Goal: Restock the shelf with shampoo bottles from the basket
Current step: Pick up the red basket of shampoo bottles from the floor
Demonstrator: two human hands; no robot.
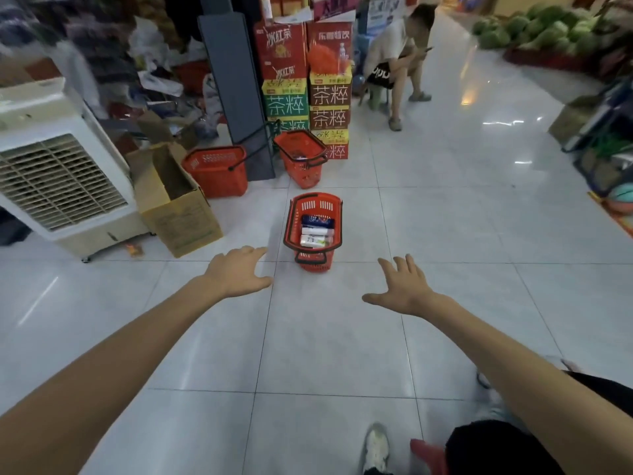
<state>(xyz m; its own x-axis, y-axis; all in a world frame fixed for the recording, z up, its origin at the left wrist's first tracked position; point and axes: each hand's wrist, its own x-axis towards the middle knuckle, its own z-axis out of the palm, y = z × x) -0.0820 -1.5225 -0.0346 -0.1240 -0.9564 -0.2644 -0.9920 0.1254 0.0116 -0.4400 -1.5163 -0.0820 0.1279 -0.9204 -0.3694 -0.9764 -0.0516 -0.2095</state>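
A red shopping basket [293, 223] stands on the white tiled floor ahead of me, its black handle folded down at the near end. Inside lie shampoo bottles [317, 233], white ones and a blue one, on their sides. My left hand [239, 270] is stretched out with fingers apart, just left of and below the basket, holding nothing. My right hand [402, 286] is spread open to the basket's lower right, also holding nothing. Neither hand touches the basket. No shelf for the bottles is in sight.
Two more red baskets [215, 169] [301, 156] stand behind, by stacked drink cartons [308, 87] and a dark panel [236, 87]. An open cardboard box [174, 204] and a white air cooler [58, 173] are at left. A person sits at the back [397, 60]. Watermelons [544, 29] lie far right.
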